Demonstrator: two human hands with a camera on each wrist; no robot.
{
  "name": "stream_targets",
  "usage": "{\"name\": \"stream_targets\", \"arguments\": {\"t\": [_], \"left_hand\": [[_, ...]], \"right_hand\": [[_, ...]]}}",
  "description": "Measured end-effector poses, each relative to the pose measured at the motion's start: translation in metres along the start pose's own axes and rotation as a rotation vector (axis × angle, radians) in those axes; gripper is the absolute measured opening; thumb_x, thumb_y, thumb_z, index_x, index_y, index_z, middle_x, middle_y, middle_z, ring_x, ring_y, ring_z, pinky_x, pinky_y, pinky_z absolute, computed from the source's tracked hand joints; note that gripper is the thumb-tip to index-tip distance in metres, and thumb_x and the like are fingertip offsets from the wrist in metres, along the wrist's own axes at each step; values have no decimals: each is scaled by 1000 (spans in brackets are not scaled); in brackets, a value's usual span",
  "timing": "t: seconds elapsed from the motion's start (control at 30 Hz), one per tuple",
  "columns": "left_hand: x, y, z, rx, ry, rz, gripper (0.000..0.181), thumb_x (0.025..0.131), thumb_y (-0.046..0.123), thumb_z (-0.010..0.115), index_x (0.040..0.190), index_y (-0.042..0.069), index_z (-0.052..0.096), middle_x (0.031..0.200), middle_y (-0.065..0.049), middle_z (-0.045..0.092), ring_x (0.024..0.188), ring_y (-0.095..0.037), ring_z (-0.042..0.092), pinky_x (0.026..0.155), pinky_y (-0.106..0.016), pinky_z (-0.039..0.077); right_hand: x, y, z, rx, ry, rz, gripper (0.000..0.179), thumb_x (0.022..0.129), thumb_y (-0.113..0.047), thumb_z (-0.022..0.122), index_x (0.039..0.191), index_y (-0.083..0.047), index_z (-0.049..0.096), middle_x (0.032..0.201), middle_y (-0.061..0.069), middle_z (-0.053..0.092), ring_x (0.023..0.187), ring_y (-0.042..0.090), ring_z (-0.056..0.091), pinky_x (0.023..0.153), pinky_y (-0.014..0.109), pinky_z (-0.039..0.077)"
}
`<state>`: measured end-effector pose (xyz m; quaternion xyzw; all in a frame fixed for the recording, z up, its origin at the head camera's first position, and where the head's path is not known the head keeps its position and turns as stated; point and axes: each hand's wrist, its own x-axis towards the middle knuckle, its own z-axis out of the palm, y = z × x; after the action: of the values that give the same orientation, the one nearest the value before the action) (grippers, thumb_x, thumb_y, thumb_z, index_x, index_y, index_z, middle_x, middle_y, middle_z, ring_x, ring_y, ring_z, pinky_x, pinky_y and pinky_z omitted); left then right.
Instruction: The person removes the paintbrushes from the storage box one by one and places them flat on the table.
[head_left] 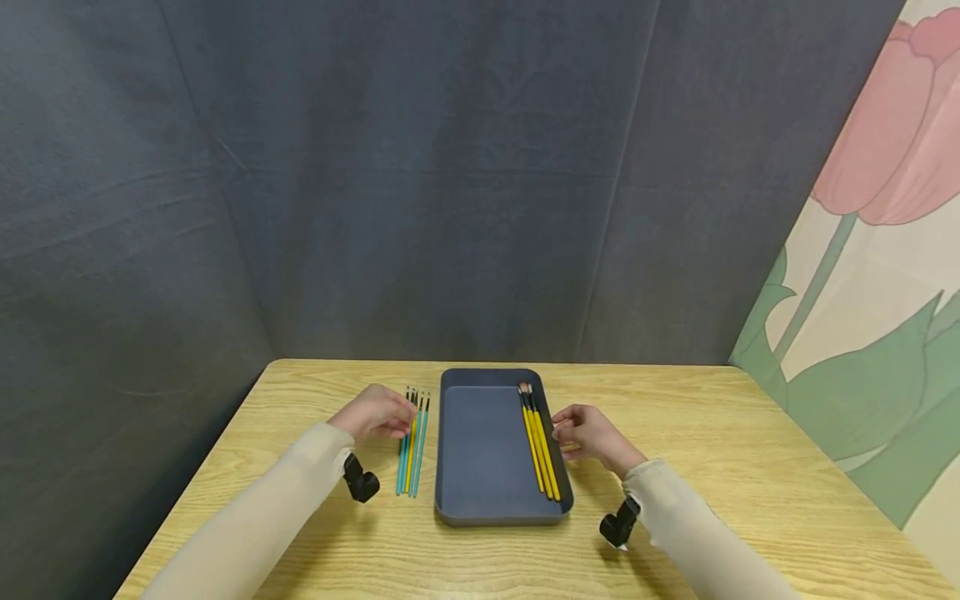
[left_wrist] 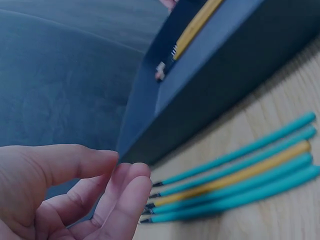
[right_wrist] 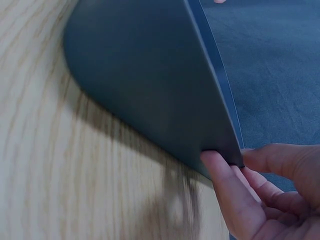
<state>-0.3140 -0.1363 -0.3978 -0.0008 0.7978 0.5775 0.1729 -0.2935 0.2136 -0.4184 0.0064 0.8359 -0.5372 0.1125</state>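
Observation:
My left hand [head_left: 378, 411] is over a row of paintbrushes on the table, holding nothing, its thumb and fingers loosely bent. The row has several teal paintbrushes [head_left: 422, 450] with one yellow paintbrush [left_wrist: 235, 171] among them; their bristle ends point away from me. Right of them stands a dark grey rectangular tray [head_left: 480, 450]. Three yellow-handled paintbrushes [head_left: 539, 442] lie side by side along the tray's right wall. At that wall my right hand [head_left: 588, 435] pinches the tray's edge, thumb at the rim and fingertips [right_wrist: 212, 159] against the outer side.
The light wood table [head_left: 720, 483] carries the tray near its middle. Behind its far edge hangs a dark grey curtain [head_left: 450, 208], which also runs down the left side. A wall with painted tulips [head_left: 877, 158] is at the right. Small black cameras [head_left: 362, 479] sit on both wrists.

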Motion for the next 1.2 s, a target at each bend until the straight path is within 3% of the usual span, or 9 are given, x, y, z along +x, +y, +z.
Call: {"name": "stream_targets", "arguments": {"t": [0.23,0.5,0.8,1.07,1.2], "left_hand": [[-1,15,8,-1,-38,41,27,86,-3,60,111,-11,63,74,-7,68,61,-7,63,60,-20,58],[2,35,27,-8,-59,59,19,87,-1,63,105,-6,67,77,-8,67,65,-11,65,66,-25,60],[6,56,58,-22,-108,81,18,86,1,66,103,-4,69,76,-6,68,65,-12,65,68,-27,61],[5,65,89,-16,-164,97,16,85,3,68,100,-3,70,76,-7,68,65,-13,66,75,-35,61],[8,67,105,-19,-163,94,14,85,3,69,98,-3,71,76,-7,69,65,-15,66,78,-39,61]], "right_hand": [[3,2,1,-8,7,0,24,93,4,56,116,10,52,94,15,60,78,18,61,68,38,61],[4,3,1,-3,19,10,22,93,4,56,115,9,53,93,14,60,77,17,61,69,37,61],[5,4,1,-10,28,19,21,93,4,56,114,8,53,92,13,59,77,17,60,70,37,61],[5,4,2,-3,19,15,22,93,4,56,115,9,52,92,13,59,77,17,60,69,36,61],[5,3,2,-1,23,22,23,93,4,56,115,9,53,92,13,59,77,17,60,69,36,61]]}}
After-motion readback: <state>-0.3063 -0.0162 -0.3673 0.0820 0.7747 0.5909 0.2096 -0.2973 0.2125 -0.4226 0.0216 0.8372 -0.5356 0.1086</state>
